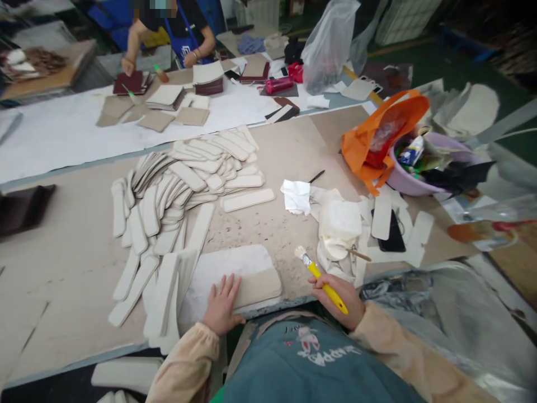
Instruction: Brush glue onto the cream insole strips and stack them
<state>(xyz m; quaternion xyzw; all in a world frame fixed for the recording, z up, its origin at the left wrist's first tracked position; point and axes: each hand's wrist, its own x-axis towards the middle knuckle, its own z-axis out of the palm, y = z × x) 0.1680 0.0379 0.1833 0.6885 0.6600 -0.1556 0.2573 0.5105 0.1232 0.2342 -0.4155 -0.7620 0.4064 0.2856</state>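
— Status of the hands?
— Left hand (pixel 221 305) lies flat and spread on the pale pad (pixel 257 282) at the table's (pixel 67 235) near edge; right hand (pixel 342 296) is closed round the yellow brush (pixel 321 276).
— Progress?
— Pad appears partly coated; strips (pixel 180 190) lie fanned out behind it.

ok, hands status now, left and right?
Left hand: open, flat on the beige piece.
Right hand: closed, holding the yellow brush.

Ahead of our left hand's fingers (pixel 229 285) bare tabletop (pixel 277 224) lies open. Stacked pale strips (pixel 168 201) block leftward; beyond the brush (pixel 321 278), crumpled cloths (pixel 339 224) obstruct our right hand (pixel 339 299).
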